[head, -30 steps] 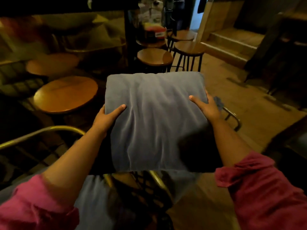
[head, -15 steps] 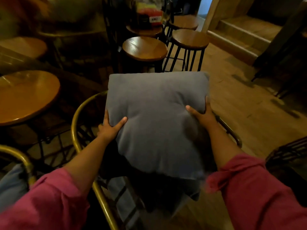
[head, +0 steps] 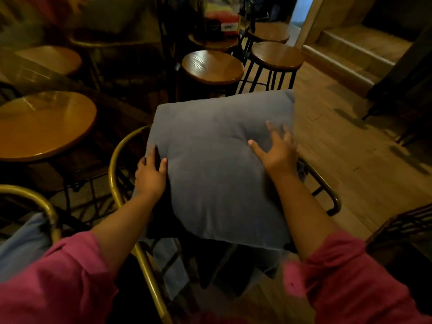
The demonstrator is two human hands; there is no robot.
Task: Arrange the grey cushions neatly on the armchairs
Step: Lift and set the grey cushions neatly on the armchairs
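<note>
A square grey cushion (head: 217,164) lies over the seat of a brass-framed armchair (head: 114,160) in the middle of the view. My left hand (head: 150,175) grips the cushion's left edge, thumb on top. My right hand (head: 278,148) rests flat on the cushion's upper right, fingers spread and blurred. More grey fabric (head: 173,267) shows under the cushion on the seat. A second brass armchair (head: 46,206) at the lower left holds another grey cushion (head: 21,242).
A round wooden table (head: 42,125) stands at the left. Several wooden bar stools (head: 212,66) stand beyond the armchair. Wooden floor (head: 350,148) stretches to the right, with steps (head: 346,54) at the far right. A dark wire-frame chair (head: 402,225) is at the right edge.
The cushion has come down onto the armchair seat and tilted to the right. My right hand has let go of the edge and now lies flat on top. The view has shifted left.
</note>
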